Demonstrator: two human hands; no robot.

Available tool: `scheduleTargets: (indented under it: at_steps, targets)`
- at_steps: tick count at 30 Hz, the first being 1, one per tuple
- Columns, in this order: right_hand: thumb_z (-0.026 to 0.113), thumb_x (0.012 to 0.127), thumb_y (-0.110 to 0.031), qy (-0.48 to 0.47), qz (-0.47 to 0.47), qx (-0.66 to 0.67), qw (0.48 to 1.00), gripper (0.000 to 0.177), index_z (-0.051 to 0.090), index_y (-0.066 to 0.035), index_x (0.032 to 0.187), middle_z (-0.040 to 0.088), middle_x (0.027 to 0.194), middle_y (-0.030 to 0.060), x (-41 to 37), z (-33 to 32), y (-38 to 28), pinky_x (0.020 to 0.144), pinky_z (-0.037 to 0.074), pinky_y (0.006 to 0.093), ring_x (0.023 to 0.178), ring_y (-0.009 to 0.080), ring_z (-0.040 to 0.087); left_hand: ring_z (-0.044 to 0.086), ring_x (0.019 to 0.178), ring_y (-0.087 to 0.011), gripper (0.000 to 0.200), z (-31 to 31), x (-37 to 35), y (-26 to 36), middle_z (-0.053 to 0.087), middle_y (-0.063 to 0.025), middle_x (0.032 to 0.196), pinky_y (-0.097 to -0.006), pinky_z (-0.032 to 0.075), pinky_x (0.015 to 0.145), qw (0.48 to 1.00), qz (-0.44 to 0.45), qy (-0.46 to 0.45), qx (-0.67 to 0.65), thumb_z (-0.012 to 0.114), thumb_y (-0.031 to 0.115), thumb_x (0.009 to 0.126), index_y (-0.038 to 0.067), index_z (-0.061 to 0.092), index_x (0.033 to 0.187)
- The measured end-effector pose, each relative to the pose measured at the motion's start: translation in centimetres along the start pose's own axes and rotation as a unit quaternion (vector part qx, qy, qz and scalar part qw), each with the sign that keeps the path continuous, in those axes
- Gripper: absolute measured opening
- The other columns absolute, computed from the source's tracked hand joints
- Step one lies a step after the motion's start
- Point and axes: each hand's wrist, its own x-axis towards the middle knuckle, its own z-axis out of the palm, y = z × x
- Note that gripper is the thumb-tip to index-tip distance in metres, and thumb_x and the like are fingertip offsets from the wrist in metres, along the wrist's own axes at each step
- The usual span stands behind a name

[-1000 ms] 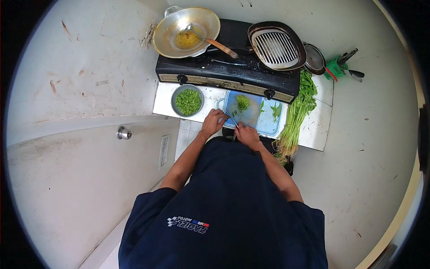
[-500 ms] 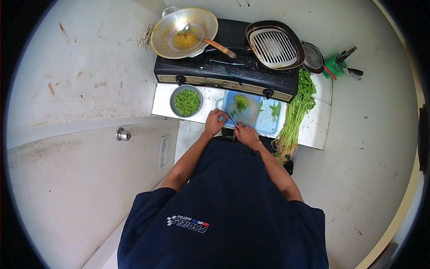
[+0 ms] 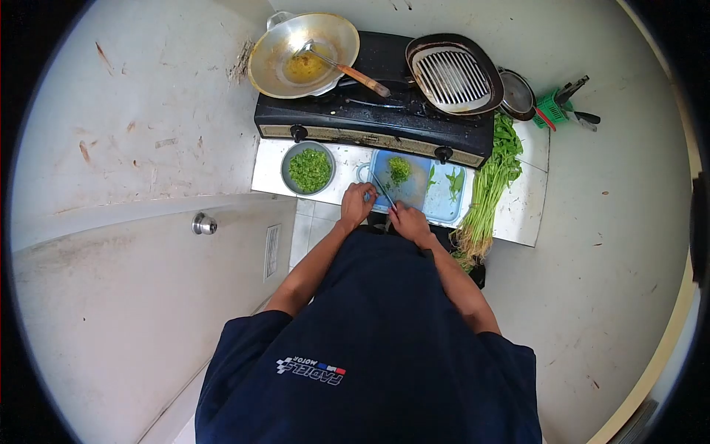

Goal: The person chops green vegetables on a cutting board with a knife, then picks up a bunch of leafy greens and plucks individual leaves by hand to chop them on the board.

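Two hands meet at the near edge of a blue board (image 3: 436, 201) that lies on a white counter (image 3: 521, 216) just in front of a black stove (image 3: 370, 118). The right hand (image 3: 409, 223) is closed around the handle of a knife (image 3: 383, 191), whose thin blade slants up and left over the board. The left hand (image 3: 357, 204) sits at the board's near left corner, right beside the blade, fingers curled; whether it grips anything I cannot tell, since it is too small to make out. A little heap of cut greens (image 3: 399, 170) lies on the board beyond the knife tip, with a few loose leaves (image 3: 454, 182) further right. Left of the board stands a metal bowl (image 3: 288, 157) filled with chopped greens. A long bunch of stalks (image 3: 489, 194) lies along the board's right side, its leafy end toward the stove. On the stove, a wok (image 3: 275, 65) holding a wooden-handled spatula (image 3: 353, 71) sits on the left and a ribbed grill pan (image 3: 452, 74) on the right.
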Motion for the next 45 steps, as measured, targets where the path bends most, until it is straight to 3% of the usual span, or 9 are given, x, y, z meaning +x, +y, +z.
scheduleTargets:
  at_steps: [7, 28, 32, 45]
  targets:
    - [0.049, 0.105, -0.042, -0.001, 0.007, 0.014, 1.0, 0.04, 0.06, -0.003, 0.108, 0.069, 0.078, 0.0278, -0.2, -0.1, 0.2, 0.073, 0.055, 0.0593, 0.077, 0.05, 0.069, 0.064, 0.092, -0.0313, 0.009, 0.0, -0.3, -0.6, 0.074, -0.0078, 0.091, -0.0421, 0.053, 0.085, 0.997, 0.063, 0.014, 0.048, 0.076, 0.011, 0.083, 0.007, 0.077, 0.09]
    - [0.051, 0.105, -0.036, 0.001, -0.034, -0.042, 0.999, 0.038, 0.06, 0.0, 0.105, 0.07, 0.075, 0.0253, 0.2, -0.4, -0.8, 0.069, 0.057, 0.0571, 0.073, 0.0466, 0.071, 0.064, 0.092, -0.0336, 0.009, 0.0, -0.6, -0.5, 0.071, -0.0111, 0.092, -0.0445, 0.052, 0.083, 0.997, 0.056, 0.005, 0.05, 0.075, 0.012, 0.084, 0.005, 0.076, 0.089]
    - [0.051, 0.104, -0.036, 0.011, -0.043, -0.047, 0.998, 0.037, 0.06, 0.0, 0.106, 0.07, 0.076, 0.0258, 0.4, -0.3, -0.7, 0.07, 0.057, 0.0571, 0.074, 0.0474, 0.071, 0.063, 0.091, -0.031, 0.008, 0.2, -0.6, -1.1, 0.071, -0.0085, 0.093, -0.0425, 0.051, 0.085, 0.996, 0.072, 0.003, 0.058, 0.072, 0.013, 0.084, 0.008, 0.076, 0.09]
    - [0.049, 0.105, -0.04, 0.007, -0.006, -0.048, 0.999, 0.039, 0.06, -0.003, 0.109, 0.07, 0.076, 0.0264, 0.0, -0.3, -0.2, 0.071, 0.057, 0.0578, 0.075, 0.0475, 0.071, 0.062, 0.093, -0.0298, 0.009, 0.6, -0.6, -1.3, 0.065, -0.0096, 0.092, -0.0435, 0.049, 0.082, 0.992, 0.093, -0.005, 0.081, 0.07, 0.014, 0.087, 0.006, 0.072, 0.091]
